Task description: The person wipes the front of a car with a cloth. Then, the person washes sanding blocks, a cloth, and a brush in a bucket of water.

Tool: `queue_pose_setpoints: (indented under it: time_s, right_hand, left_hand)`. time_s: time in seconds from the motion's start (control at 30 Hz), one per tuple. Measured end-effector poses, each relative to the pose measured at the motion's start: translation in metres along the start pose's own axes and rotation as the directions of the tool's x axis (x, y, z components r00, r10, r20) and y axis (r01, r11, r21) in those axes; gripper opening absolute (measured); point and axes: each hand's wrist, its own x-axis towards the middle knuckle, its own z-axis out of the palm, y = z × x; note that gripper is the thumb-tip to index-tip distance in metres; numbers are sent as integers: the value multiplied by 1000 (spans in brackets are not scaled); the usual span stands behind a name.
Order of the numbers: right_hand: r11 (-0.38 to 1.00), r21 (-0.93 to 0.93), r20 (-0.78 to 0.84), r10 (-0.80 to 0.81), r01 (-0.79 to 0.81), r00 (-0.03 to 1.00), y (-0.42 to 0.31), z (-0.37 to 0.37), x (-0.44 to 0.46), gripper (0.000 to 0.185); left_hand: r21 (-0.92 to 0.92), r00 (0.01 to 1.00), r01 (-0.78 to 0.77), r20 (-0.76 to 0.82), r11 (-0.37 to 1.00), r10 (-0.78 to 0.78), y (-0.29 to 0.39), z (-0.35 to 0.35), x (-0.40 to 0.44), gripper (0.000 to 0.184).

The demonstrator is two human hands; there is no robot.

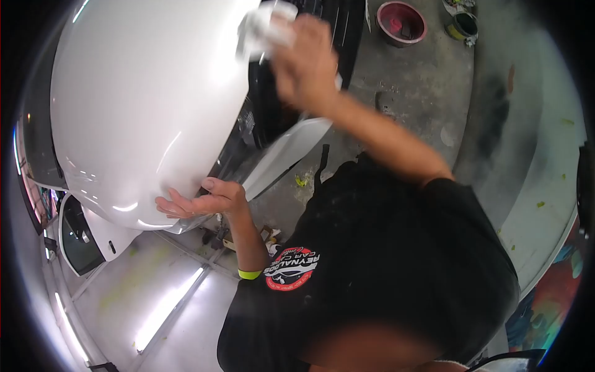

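My right hand (pixel 307 59), blurred by motion, holds a crumpled white cloth (pixel 263 31) at the upper edge of a glossy white car hood (pixel 149 93). Whether the cloth presses on the paint is hard to tell. Lower down, my left hand (pixel 204 199) is beside the hood's lower corner, its fingers apart and holding nothing. A yellow band is around the left wrist. Between the two hands, the car's dark grille and headlight area (pixel 245 127) runs along the hood's edge.
A reddish basin (pixel 401 23) and a dark bucket (pixel 462 26) stand on the concrete floor at the top right. An open white car door (pixel 93 235) is at the left. The white bumper (pixel 288 152) curves close to my body.
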Motion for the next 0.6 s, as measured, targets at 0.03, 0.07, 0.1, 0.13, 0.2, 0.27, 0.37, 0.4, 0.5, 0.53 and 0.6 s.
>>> queue_pose_setpoints:
  time_s: [0.03,0.07,0.1,0.13,0.2,0.27,0.37,0.4,0.5,0.53,0.6]
  right_hand:
    - [997,53,73,48,-52,996,-26,-5,-29,37]
    - [990,111,158,73,-91,985,-41,-11,-54,38]
    - [995,92,246,26,-50,969,-50,-20,-76,33]
    - [984,174,290,-27,-25,957,-54,-20,-108,28]
    - [953,302,357,-112,-1,927,-58,-21,-151,23]
    - [938,346,290,-137,30,947,-49,-16,-155,20]
    - [965,255,22,-62,54,998,-28,-10,-89,24]
    - [986,157,-78,73,-60,994,-20,-6,-55,33]
    - [969,112,-152,237,-221,960,-4,-2,0,38]
    - [948,144,-153,304,-283,940,-18,-3,-21,43]
    - [913,192,-59,378,-361,924,-56,-3,-100,51]
  left_hand:
    - [-3,1000,-5,7,1000,5,1,0,-1,61]
    - [-5,1000,1,15,1000,-1,0,-1,-2,61]
    - [-8,1000,3,15,1000,-3,-1,-1,-1,60]
    - [-11,1000,-9,13,1000,9,0,-2,-1,60]
    - [-7,1000,-5,7,1000,5,1,-2,0,60]
    - [-11,1000,-27,-7,1000,27,1,-2,1,59]
    - [0,999,-50,-15,999,50,4,-2,4,58]
    - [25,999,-46,-4,999,46,6,-3,1,59]
    - [34,997,-71,-14,997,72,2,-3,2,59]
    - [22,997,-75,-30,997,75,4,0,4,59]
    - [37,995,-83,-47,996,85,0,-2,0,59]
